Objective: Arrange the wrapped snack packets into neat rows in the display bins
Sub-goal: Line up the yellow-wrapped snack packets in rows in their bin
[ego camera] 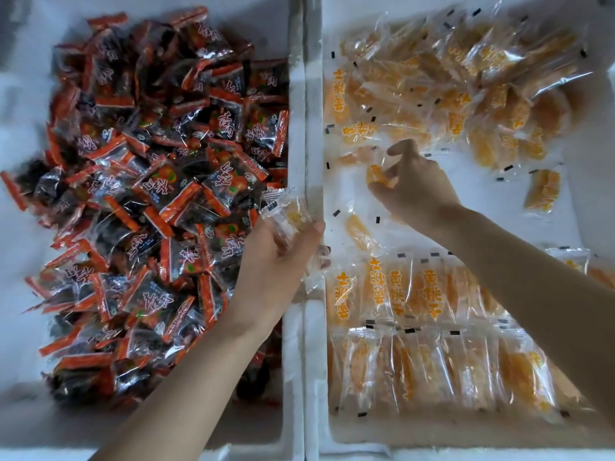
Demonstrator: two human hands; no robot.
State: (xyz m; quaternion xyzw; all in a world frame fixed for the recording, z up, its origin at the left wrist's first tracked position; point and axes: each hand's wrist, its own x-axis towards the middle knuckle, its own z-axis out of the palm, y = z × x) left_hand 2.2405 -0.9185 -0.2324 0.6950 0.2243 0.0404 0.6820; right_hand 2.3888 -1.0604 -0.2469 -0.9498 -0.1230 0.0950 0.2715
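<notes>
Two white foam bins stand side by side. The right bin (pixel 336 430) holds clear packets of yellow dried fruit: two neat rows (pixel 416 347) along its near side and a loose heap (pixel 466 88) at the far side. My left hand (pixel 276 261) hovers over the divider and grips a small stack of yellow packets (pixel 289 216). Over the middle of the right bin, my right hand (pixel 412 184) pinches one yellow packet (pixel 376 174) between thumb and fingers.
The left bin (pixel 20 424) is piled with a jumble of red-and-black packets (pixel 149 194). The doubled foam wall (pixel 307 94) runs between the bins. Stray yellow packets (pixel 542 191) lie on the right bin's white floor.
</notes>
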